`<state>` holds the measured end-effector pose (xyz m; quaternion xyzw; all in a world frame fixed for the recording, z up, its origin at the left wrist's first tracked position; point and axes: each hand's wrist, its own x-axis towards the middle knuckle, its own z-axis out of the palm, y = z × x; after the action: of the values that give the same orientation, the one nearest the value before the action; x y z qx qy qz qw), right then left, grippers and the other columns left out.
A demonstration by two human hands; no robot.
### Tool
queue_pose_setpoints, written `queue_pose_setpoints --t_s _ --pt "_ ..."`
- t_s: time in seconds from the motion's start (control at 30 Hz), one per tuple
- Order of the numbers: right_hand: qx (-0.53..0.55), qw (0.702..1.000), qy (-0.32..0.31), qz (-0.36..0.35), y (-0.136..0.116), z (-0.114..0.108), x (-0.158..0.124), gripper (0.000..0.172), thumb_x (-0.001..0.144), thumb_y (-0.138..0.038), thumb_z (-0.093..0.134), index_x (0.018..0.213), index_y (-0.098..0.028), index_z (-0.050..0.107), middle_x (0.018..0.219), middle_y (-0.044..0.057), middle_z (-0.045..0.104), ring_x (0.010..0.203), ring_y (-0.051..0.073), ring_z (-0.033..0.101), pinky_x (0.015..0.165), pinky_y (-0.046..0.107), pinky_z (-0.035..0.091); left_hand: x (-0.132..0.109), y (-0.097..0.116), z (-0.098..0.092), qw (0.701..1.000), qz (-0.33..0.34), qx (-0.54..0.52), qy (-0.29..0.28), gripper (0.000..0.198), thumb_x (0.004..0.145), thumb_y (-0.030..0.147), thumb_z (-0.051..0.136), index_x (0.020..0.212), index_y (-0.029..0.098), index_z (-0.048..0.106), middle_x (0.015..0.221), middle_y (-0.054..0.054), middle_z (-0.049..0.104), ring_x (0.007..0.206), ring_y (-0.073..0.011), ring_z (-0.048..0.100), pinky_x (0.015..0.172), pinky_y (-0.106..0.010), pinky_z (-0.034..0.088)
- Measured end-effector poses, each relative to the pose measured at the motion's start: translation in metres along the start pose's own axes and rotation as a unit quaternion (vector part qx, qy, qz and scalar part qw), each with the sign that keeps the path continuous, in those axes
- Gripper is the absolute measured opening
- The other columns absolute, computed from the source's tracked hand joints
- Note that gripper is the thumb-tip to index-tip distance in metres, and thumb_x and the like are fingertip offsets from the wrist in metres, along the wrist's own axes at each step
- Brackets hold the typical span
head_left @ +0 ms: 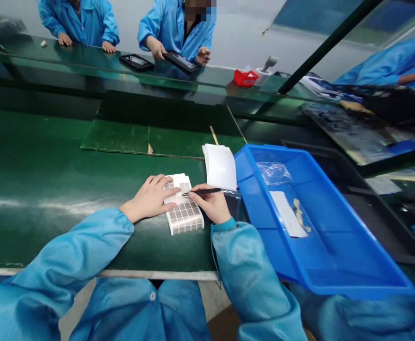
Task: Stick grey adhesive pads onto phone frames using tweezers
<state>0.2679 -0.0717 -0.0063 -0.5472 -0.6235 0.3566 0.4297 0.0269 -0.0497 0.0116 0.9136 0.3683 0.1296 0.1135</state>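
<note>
A sheet of grey square stickers (185,219) with white lines between them lies on the green work surface, its near end curled over. My left hand (150,198) rests on the sheet's left side with fingers spread, pressing it down. In my right hand (212,204) are slim black tweezers (207,191), gripped between thumb and fingers. Their pale tip points left and meets the middle of the sheet, close to my left fingers. The tip's exact contact is too small to make out. A teal band with a cord circles my right wrist.
White sheets (220,166) lie beyond my right hand, beside a blue bin (321,279) holding clear plastic and a white strip. Past a glass ledge, two co-workers in blue stand near black trays (136,62) and a red box (245,77). A dark post (330,45) rises at right.
</note>
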Motion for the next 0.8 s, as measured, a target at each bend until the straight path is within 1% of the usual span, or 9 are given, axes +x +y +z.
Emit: queue_pose_setpoints --t_s 0.17,0.33,0.5,0.63,0.8 --pt "-0.037 0.999 -0.008 -0.010 -0.0018 -0.0016 -0.0037 0.022 0.081 -0.040 0.075 0.086 -0.019 0.072 0.083 0.005 0.075 0.075 0.021 0.070 0.074 0.036 0.056 0.0003 0.0019 0.0004 1.000 -0.005 -0.001 0.000 0.048 0.094 0.050 0.055 0.137 0.031 0.058 0.143 -0.010 0.049 0.133 -0.0330 0.040 0.110 -0.050 0.033" --pt "-0.084 0.996 -0.011 -0.038 -0.0038 -0.0023 -0.0054 0.018 0.083 -0.037 0.072 0.087 -0.020 0.071 0.083 0.005 0.075 0.075 0.021 0.071 0.074 0.036 0.057 0.0008 0.0025 -0.0022 1.000 -0.006 -0.003 -0.011 0.048 0.094 0.049 0.055 0.138 0.030 0.058 0.143 -0.011 0.049 0.133 -0.0332 0.041 0.109 -0.050 0.033" --pt "-0.077 0.996 -0.015 -0.047 0.0005 -0.0033 -0.0068 0.016 0.084 -0.035 0.073 0.088 -0.020 0.071 0.086 0.005 0.075 0.078 0.022 0.071 0.074 0.036 0.057 0.0013 0.0021 -0.0009 1.000 -0.004 0.002 -0.007 0.049 0.094 0.050 0.055 0.138 0.030 0.058 0.144 -0.012 0.048 0.134 -0.0347 0.040 0.109 -0.051 0.033" --pt "-0.064 0.997 -0.017 -0.044 0.0026 -0.0040 -0.0070 0.017 0.084 -0.037 0.073 0.088 -0.021 0.071 0.085 0.006 0.075 0.079 0.022 0.071 0.074 0.036 0.058 0.0009 0.0024 -0.0009 1.000 -0.005 0.004 -0.004 0.049 0.094 0.051 0.054 0.138 0.030 0.058 0.143 -0.011 0.049 0.132 -0.0335 0.042 0.109 -0.049 0.034" --pt "-0.081 0.995 -0.013 -0.055 0.0034 -0.0042 -0.0073 0.016 0.085 -0.037 0.072 0.088 -0.021 0.070 0.086 0.006 0.075 0.079 0.022 0.072 0.075 0.036 0.058 0.0010 0.0030 -0.0020 1.000 -0.004 0.008 -0.005 0.048 0.094 0.050 0.054 0.138 0.030 0.059 0.143 -0.012 0.050 0.132 -0.0343 0.042 0.108 -0.050 0.035"
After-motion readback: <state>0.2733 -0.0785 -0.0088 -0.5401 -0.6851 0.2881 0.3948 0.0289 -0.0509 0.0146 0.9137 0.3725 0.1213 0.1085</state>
